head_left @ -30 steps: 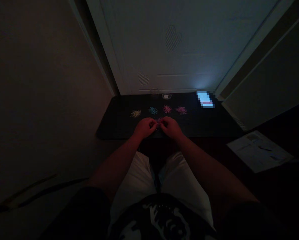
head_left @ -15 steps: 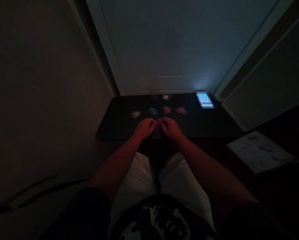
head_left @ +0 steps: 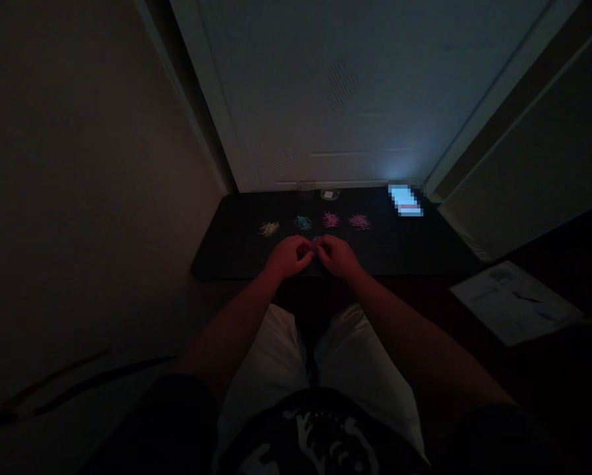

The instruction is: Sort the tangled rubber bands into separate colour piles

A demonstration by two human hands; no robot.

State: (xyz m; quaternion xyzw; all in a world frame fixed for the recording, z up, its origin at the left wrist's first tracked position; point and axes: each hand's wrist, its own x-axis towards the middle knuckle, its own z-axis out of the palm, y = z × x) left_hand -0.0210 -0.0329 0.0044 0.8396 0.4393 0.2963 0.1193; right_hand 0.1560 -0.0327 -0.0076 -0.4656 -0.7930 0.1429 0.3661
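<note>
Both hands meet near the front edge of a dark low table [head_left: 399, 254]. My left hand [head_left: 290, 256] has its fingers curled at the left side of a small purple pile [head_left: 316, 243]. From the right, my right hand [head_left: 338, 254] curls its fingers at the same pile, which the hands partly cover. What either hand pinches is too small and dark to tell. Behind them lie four piles of thin short pieces: pale yellow [head_left: 268, 229], blue [head_left: 303, 222], pink [head_left: 330, 220] and pinkish purple [head_left: 360, 221].
A lit phone [head_left: 405, 200] lies at the table's back right. A small round clear dish [head_left: 330, 194] and a faint clear container [head_left: 306, 189] stand at the back edge, against a pale panel [head_left: 286, 99]. A white sheet [head_left: 516, 300] lies lower right.
My hands have drawn slightly closer together over the purple pile and now cover more of it. The other piles keep their places on the table.
</note>
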